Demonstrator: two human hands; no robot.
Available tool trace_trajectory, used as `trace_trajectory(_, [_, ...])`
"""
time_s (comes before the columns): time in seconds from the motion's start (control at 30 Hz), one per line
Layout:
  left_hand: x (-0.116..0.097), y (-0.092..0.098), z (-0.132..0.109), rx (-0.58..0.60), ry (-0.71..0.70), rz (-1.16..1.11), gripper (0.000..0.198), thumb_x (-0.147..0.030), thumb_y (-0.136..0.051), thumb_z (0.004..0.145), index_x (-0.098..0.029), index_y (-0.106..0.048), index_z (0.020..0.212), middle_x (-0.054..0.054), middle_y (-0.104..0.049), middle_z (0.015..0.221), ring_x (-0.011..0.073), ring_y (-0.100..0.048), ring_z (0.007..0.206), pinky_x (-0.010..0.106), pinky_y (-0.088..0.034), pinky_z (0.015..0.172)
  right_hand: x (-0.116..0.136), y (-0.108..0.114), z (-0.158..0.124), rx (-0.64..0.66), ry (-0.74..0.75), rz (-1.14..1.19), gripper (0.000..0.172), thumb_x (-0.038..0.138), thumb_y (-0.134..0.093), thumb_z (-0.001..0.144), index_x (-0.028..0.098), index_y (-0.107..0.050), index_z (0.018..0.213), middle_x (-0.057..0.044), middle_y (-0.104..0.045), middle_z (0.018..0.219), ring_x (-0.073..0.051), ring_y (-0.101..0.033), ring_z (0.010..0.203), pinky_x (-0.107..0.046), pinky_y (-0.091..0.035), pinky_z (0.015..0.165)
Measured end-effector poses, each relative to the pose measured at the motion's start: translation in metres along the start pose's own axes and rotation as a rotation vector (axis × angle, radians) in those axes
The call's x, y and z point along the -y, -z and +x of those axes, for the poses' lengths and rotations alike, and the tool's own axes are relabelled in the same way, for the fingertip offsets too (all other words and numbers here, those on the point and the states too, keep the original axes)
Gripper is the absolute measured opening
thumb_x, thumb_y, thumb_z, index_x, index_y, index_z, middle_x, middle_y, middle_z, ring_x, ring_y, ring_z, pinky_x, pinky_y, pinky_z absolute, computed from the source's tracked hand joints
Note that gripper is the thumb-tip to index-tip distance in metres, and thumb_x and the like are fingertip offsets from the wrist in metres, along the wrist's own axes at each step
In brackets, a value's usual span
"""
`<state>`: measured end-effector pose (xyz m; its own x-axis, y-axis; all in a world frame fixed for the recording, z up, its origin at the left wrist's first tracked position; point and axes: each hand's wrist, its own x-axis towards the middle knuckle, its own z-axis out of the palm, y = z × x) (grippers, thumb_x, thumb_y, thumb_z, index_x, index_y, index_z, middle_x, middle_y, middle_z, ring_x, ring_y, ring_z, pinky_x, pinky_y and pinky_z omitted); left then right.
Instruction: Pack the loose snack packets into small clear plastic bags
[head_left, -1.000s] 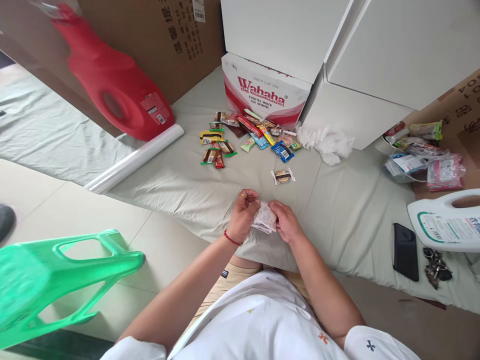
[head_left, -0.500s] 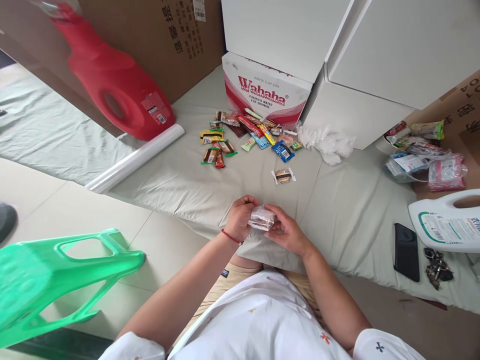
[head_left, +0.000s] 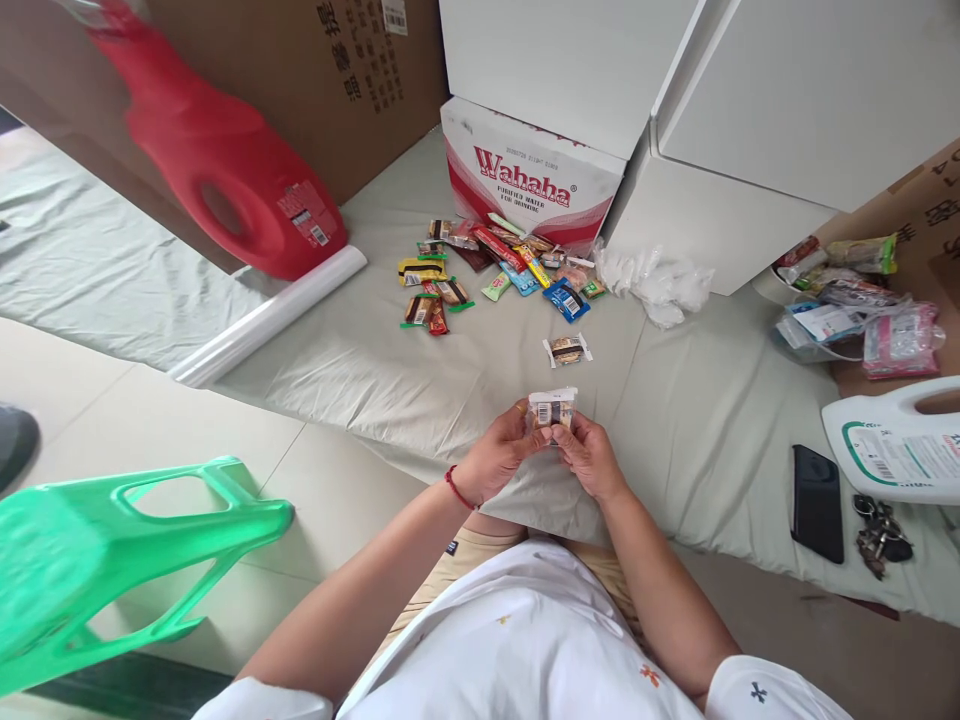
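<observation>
My left hand (head_left: 504, 452) and my right hand (head_left: 589, 455) both pinch a small clear-wrapped snack packet (head_left: 552, 408), held upright above the pale sheet (head_left: 420, 370), its barcode side facing me. A similar single packet (head_left: 566, 350) lies on the sheet just beyond my hands. Farther off, a heap of several colourful snack packets (head_left: 495, 270) sits in front of a red and white Wahaha carton (head_left: 529, 180).
A red detergent jug (head_left: 217, 170) and a clear film roll (head_left: 270, 315) lie at the left, a green plastic stool (head_left: 112, 560) near left. Crumpled clear plastic (head_left: 660, 285), white cabinets (head_left: 750, 120), bagged snacks (head_left: 855, 310), a white jug (head_left: 892, 445), a black phone (head_left: 817, 502) and keys (head_left: 881, 535) are at the right.
My hands turned the wrapped packet from lying flat between them to standing upright, and lifted it slightly forward. Nothing else moved.
</observation>
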<state>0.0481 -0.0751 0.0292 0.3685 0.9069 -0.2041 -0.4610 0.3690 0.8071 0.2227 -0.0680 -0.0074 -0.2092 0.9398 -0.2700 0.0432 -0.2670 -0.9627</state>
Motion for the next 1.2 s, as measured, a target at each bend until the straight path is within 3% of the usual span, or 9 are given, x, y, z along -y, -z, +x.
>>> trace_trajectory(0.1, [0.006,0.005,0.0,-0.02,0.039,0.028,0.051,-0.05,-0.083,0.083,-0.021,-0.064,0.12,0.012,-0.068,0.127,0.0262,-0.066,0.115,0.041,-0.058,0.095,0.0,-0.002,0.001,-0.089,0.113,-0.168,0.051,0.07,-0.068,0.085,0.021,-0.07,0.097,0.0,-0.064,0.073,-0.016,-0.054,0.065,-0.027,-0.044,0.058])
trace_trajectory(0.23, [0.007,0.009,0.001,-0.05,0.051,0.121,0.049,-0.054,-0.08,0.084,-0.019,-0.063,0.113,0.013,-0.069,0.125,0.0271,-0.068,0.11,0.039,-0.061,0.086,0.002,-0.01,-0.002,-0.185,0.183,-0.332,0.045,0.066,-0.067,0.088,0.02,-0.065,0.089,-0.001,-0.064,0.074,-0.016,-0.054,0.066,-0.028,-0.044,0.062])
trace_trajectory(0.37, [0.012,0.01,0.008,-0.183,-0.042,0.43,0.043,-0.056,-0.073,0.086,-0.02,-0.06,0.106,0.011,-0.074,0.107,0.0246,-0.071,0.093,0.037,-0.058,0.079,0.001,-0.019,-0.007,-0.162,0.121,-0.11,0.05,0.068,-0.059,0.093,0.023,-0.064,0.115,-0.001,-0.068,0.085,-0.016,-0.058,0.066,-0.028,-0.05,0.061])
trace_trajectory(0.47, [0.018,0.007,0.014,-0.291,-0.088,0.791,0.032,-0.051,-0.067,0.088,-0.022,-0.06,0.099,0.008,-0.075,0.088,0.0252,-0.07,0.078,0.035,-0.052,0.07,-0.004,-0.017,-0.01,-0.177,0.073,0.036,0.053,0.07,-0.057,0.093,0.023,-0.063,0.117,-0.001,-0.065,0.079,-0.017,-0.062,0.067,-0.03,-0.055,0.064])
trace_trajectory(0.73, [0.025,-0.005,0.015,-0.141,-0.027,0.828,0.023,-0.047,-0.064,0.089,-0.025,-0.062,0.084,0.001,-0.072,0.064,0.0219,-0.069,0.059,0.03,-0.049,0.057,-0.003,0.026,-0.029,-0.37,-0.042,-0.121,0.05,0.066,-0.074,0.08,0.02,-0.068,0.1,0.006,-0.057,0.056,-0.013,-0.05,0.043,-0.026,-0.041,0.042])
trace_trajectory(0.87, [0.013,0.021,0.001,-0.241,-0.092,0.964,0.025,-0.048,-0.057,0.091,-0.025,-0.066,0.089,0.002,-0.076,0.072,0.0222,-0.073,0.068,0.03,-0.053,0.064,0.003,0.074,-0.032,-0.481,-0.041,-0.197,0.051,0.064,-0.075,0.078,0.02,-0.068,0.101,0.007,-0.058,0.057,-0.012,-0.05,0.042,-0.025,-0.04,0.041])
trace_trajectory(0.97, [0.002,0.056,-0.013,-0.432,-0.109,1.08,0.027,-0.05,-0.057,0.091,-0.025,-0.068,0.095,0.002,-0.078,0.076,0.0243,-0.077,0.076,0.032,-0.055,0.069,0.022,0.135,-0.024,-0.634,0.019,-0.319,0.052,0.061,-0.081,0.074,0.019,-0.069,0.101,0.006,-0.062,0.061,-0.01,-0.048,0.041,-0.023,-0.038,0.039])
trace_trajectory(1.07, [-0.001,0.08,-0.022,-0.518,-0.137,1.125,0.025,-0.046,-0.058,0.091,-0.024,-0.068,0.099,0.003,-0.08,0.079,0.0248,-0.078,0.078,0.033,-0.057,0.073,0.069,0.212,-0.003,-0.822,0.126,-0.286,0.041,0.054,-0.084,0.075,0.019,-0.065,0.081,0.008,-0.052,0.049,-0.007,-0.043,0.04,-0.02,-0.034,0.04])
trace_trajectory(1.2, [0.007,0.082,-0.022,-0.52,-0.301,1.292,0.022,-0.041,-0.054,0.095,-0.024,-0.069,0.099,0.005,-0.08,0.084,0.0249,-0.077,0.079,0.033,-0.055,0.07,0.152,0.308,0.033,-1.111,0.166,-0.074,0.031,0.039,-0.067,0.092,0.021,-0.053,0.071,0.007,-0.054,0.056,-0.001,-0.046,0.045,-0.02,-0.036,0.048])
